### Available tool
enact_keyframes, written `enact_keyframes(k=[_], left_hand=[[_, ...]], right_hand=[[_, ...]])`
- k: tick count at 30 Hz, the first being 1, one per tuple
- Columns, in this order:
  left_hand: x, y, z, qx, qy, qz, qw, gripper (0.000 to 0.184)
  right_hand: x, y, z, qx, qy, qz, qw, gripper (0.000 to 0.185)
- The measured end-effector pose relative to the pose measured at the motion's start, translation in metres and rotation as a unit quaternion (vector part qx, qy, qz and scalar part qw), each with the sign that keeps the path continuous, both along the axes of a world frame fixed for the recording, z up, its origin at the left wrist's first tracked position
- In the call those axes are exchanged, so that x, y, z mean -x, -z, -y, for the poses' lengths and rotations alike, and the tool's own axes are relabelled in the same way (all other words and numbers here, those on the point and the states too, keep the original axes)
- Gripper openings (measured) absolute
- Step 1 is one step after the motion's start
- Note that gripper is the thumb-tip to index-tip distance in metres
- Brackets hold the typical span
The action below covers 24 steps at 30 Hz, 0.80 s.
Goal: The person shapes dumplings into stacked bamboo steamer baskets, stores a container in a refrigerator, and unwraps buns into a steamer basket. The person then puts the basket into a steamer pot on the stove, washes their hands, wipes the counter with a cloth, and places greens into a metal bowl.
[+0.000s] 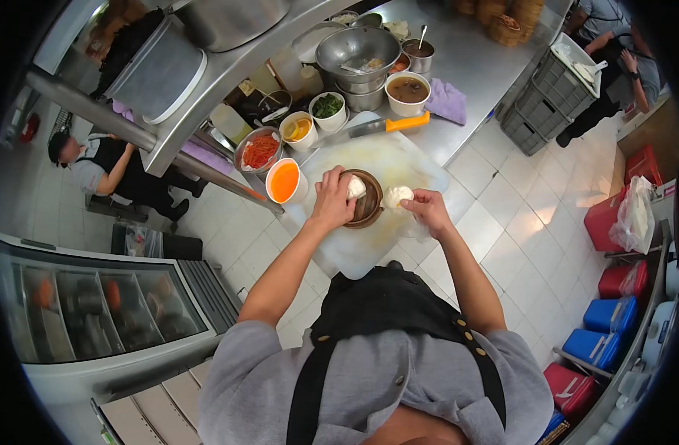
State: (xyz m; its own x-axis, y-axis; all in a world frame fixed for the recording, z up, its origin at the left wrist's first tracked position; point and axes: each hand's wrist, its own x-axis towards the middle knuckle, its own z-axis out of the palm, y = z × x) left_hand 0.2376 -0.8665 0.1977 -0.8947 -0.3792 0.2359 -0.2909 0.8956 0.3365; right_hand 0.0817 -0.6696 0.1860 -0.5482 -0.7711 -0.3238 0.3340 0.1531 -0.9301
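A small round bamboo steamer basket [365, 213] sits on the white cutting board [421, 159] in front of me. My left hand [332, 200] reaches over the basket's left side, fingers closed around a white bun [356, 187] in it. Just right of the basket, my right hand [428, 211] pinches a second white bun [398, 196] between thumb and fingers, above the board. Something clear, like thin plastic, hangs under the right hand; I cannot make it out well. Behind the basket lies a knife with a yellow handle [408, 122].
Along the board's far edge stand tubs of orange sauce [285, 182], shredded red food [260, 150], chopped greens [327, 106] and brown liquid [408, 89]. A steel bowl [358, 52] and a purple cloth [447, 102] are behind. A shelf post [161, 148] rises left. Other people stand farther off.
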Motion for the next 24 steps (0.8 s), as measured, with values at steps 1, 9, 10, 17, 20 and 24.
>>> enact_keyframes(k=[1, 9, 10, 17, 20, 24], left_hand=[[-0.001, -0.004, -0.001, 0.001, -0.003, -0.001, 1.000, 0.062], [-0.039, 0.052, -0.001, -0.291, -0.271, 0.036, 0.917, 0.054], [-0.039, 0.062, 0.006, -0.397, -0.264, -0.010, 0.879, 0.049], [-0.057, 0.027, -0.004, -0.272, -0.295, -0.056, 0.914, 0.037], [-0.104, -0.005, -0.001, -0.279, -0.268, -0.054, 0.921, 0.040], [-0.196, -0.047, 0.016, -0.283, -0.205, -0.046, 0.936, 0.045]], right_hand=[[0.000, -0.002, 0.005, 0.001, -0.003, -0.001, 1.000, 0.018], [-0.022, 0.002, 0.076, -0.099, -0.209, -0.160, 0.960, 0.031], [-0.020, 0.003, 0.084, -0.129, -0.246, -0.236, 0.931, 0.032], [-0.029, -0.019, 0.080, -0.115, -0.279, -0.264, 0.916, 0.035], [-0.057, -0.072, 0.066, -0.026, -0.254, -0.300, 0.919, 0.026], [-0.103, -0.110, 0.095, 0.138, -0.013, -0.323, 0.936, 0.015]])
